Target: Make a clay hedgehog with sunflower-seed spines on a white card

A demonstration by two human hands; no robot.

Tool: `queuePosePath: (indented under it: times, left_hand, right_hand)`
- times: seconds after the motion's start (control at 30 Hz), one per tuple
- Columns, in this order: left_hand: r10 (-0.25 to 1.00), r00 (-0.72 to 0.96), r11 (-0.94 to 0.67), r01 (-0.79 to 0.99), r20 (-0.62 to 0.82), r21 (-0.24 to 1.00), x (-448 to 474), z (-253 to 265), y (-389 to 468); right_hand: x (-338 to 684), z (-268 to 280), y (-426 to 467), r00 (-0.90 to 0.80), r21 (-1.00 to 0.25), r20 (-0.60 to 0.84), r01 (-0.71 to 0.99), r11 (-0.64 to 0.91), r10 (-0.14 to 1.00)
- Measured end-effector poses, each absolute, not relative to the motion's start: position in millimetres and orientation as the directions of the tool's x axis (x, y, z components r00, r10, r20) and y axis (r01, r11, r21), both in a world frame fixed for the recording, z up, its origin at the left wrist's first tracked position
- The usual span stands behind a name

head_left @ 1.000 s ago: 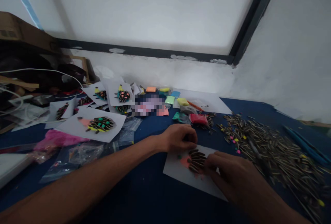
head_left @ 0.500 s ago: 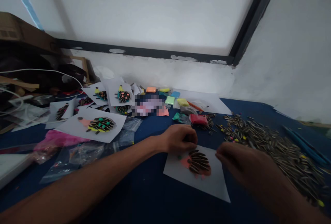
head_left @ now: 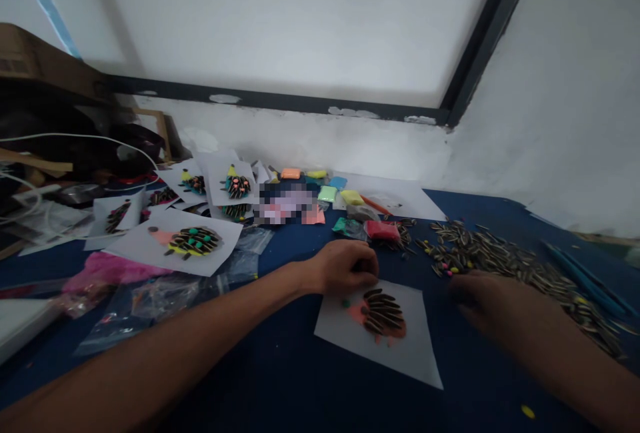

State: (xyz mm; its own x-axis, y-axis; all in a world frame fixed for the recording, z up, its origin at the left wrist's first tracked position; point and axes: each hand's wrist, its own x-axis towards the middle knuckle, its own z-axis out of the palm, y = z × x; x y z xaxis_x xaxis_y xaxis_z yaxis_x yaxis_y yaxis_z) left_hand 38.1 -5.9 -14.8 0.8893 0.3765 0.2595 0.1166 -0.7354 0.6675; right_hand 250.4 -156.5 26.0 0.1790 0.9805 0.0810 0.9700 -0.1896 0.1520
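My left hand (head_left: 349,267) rests at the top left edge of a white sheet of paper (head_left: 415,367), its fingers curled in. What those fingers hold, if anything, is hidden. On the sheet is a hedgehog picture (head_left: 384,314) with an orange-pink clay body and striped sunflower seeds as spines. A small green dot (head_left: 345,303) sits near its snout. My right hand (head_left: 475,294) is apart from the sheet, by the near edge of a heap of sunflower seeds (head_left: 500,251). Motion smears its fingers, so their grip cannot be made out.
Finished-looking hedgehog sheets (head_left: 227,263) lie at the left, beside clear plastic bags (head_left: 150,303) and pink plastic (head_left: 113,267). Toward the wall are a red clay packet (head_left: 383,230), an orange pencil (head_left: 376,205) and a light green packet (head_left: 327,193). Blue tweezers-like tool (head_left: 590,279) lies far right.
My right hand has moved right, away from the sheet's edge toward the seed heap. My left hand stays at the sheet's top edge. A yellow piece now shows at the lower right.
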Motion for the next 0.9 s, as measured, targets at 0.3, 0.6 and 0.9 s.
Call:
queuePosePath:
  times: [0.3, 0.6, 0.9]
  left_hand:
    - [0.36, 0.892, -0.768, 0.115, 0.275, 0.63, 40.0, -17.7, -3.8]
    - [0.328, 0.897, -0.803, 0.1, 0.295, 0.588, 38.9, -14.9, -5.0]
    - [0.353, 0.894, -0.795, 0.131, 0.276, 0.592, 40.5, -18.3, -3.1]
  right_hand:
    - [240.1, 26.6, -150.6, 0.164, 0.212, 0.011, 0.964, -0.163, 0.986]
    - [230.9, 32.8, -155.0, 0.052, -0.441, 0.019, 0.897, -0.038, 0.998]
    - [226.1, 36.2, -155.3, -0.013, -0.76, -0.155, 0.64, -0.111, 0.988]
